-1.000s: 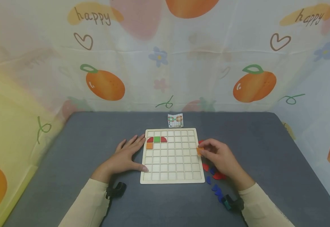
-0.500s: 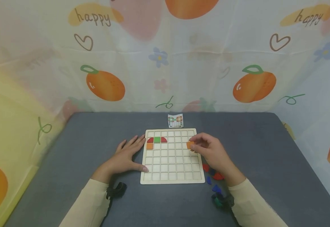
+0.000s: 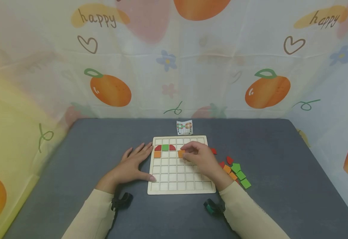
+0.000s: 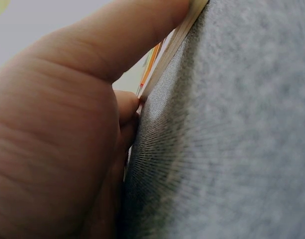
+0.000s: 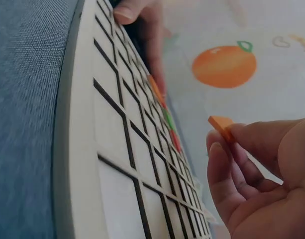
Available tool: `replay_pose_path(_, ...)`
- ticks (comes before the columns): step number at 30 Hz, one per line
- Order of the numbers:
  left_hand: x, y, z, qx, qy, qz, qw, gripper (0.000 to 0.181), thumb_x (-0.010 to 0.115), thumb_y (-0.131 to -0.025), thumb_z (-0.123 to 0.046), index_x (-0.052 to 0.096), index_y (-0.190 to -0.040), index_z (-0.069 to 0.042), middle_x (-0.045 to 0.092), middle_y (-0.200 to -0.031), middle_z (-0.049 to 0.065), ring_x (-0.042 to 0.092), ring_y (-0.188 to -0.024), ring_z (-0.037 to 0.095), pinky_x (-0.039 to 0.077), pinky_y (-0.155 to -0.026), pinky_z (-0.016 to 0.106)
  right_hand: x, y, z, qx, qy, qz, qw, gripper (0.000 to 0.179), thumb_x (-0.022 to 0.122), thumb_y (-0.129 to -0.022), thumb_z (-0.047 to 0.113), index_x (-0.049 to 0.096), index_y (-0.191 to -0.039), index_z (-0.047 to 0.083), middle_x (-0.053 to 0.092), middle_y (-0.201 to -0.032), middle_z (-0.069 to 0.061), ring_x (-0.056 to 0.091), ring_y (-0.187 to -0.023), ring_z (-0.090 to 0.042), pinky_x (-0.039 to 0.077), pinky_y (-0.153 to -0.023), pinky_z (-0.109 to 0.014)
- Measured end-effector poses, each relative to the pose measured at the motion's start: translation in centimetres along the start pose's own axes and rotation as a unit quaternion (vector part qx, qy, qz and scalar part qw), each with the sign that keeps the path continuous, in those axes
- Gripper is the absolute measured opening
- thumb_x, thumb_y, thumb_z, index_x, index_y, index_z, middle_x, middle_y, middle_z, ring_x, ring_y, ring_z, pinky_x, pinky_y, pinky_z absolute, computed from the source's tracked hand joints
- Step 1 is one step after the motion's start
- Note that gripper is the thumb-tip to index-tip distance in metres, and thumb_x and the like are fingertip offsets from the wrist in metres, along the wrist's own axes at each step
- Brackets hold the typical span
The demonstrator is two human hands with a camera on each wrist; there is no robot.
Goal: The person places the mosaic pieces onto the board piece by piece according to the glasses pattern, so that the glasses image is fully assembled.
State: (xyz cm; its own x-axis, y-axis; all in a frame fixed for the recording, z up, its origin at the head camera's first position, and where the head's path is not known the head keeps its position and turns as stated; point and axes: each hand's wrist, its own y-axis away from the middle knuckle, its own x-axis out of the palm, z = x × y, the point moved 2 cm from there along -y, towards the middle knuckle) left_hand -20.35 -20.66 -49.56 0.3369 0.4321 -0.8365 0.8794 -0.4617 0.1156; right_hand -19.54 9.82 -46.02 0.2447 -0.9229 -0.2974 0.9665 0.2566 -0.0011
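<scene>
My right hand (image 3: pixel 200 158) pinches an orange square tile (image 3: pixel 181 153) between thumb and fingers, over the upper middle of the wooden grid board (image 3: pixel 164 191). In the right wrist view that orange tile (image 5: pixel 221 127) is held up off the board. My left hand (image 3: pixel 132 166) lies with fingers spread at the board's left side, its thumb on the lower left rim and its fingertips at the upper left edge. In the board's second row sit a red rounded piece (image 3: pixel 158 148), a green square (image 3: pixel 165 147) and another red rounded piece (image 3: pixel 172 147). Below the first lies an orange square (image 3: pixel 157 154).
Right of the board lie loose pieces: several green ones (image 3: pixel 241 175), orange squares (image 3: pixel 227 169) and red rounded ones (image 3: pixel 229 160), partly behind the right forearm. A small printed pattern card (image 3: pixel 184 127) rests beyond the board's far edge. Patterned cloth hangs behind the grey table (image 3: pixel 108 132).
My right hand has carried the orange square tile leftward from the board's right edge to its upper middle. Green and orange pieces have come into view; the blue ones are now hidden. The left hand stays put.
</scene>
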Motion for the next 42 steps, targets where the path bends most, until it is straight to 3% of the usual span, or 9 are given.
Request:
replay_pose_path(10,0.1,-0.2,-0.1,-0.001,0.002,0.003,1.0,0.135,0.088,-0.072,-0.077,0.025,-0.175,-0.015,0.017,-0.181,0.001,0.004,-0.166,0.032,-0.006,-0.124,0.067,1.8,-2.8,-0.5,0.054,0.029,0.003,0.9981,0.015,0.074,-0.103,0.008,0.08,-0.116,0.009,0.072,-0.086,-0.006,0.07,-0.079,-0.025,0.056,-0.077,-0.038)
replay_pose_path(20,0.0,-0.1,-0.2,0.005,0.005,0.003,1.0,0.134,0.089,-0.074,-0.075,0.025,-0.175,-0.015,0.018,-0.181,0.002,0.005,-0.166,0.033,-0.006,-0.124,0.066,3.0,-3.4,-0.3,0.079,0.079,0.01,0.9937,0.018,0.075,-0.103,0.011,0.078,-0.12,0.007,0.073,-0.081,-0.006,0.068,-0.071,-0.02,0.055,-0.078,-0.04)
replay_pose_path(42,0.0,0.0,0.0,-0.002,0.005,0.0,1.0,0.135,0.089,-0.072,-0.075,0.026,-0.174,-0.014,0.018,-0.18,0.002,0.005,-0.166,0.033,-0.006,-0.125,0.066,3.4,-3.6,-0.5,0.086,0.07,0.01,0.9938,0.02,0.068,-0.109,0.025,0.076,-0.121,0.01,0.073,-0.091,-0.004,0.068,-0.077,-0.021,0.054,-0.077,-0.041)
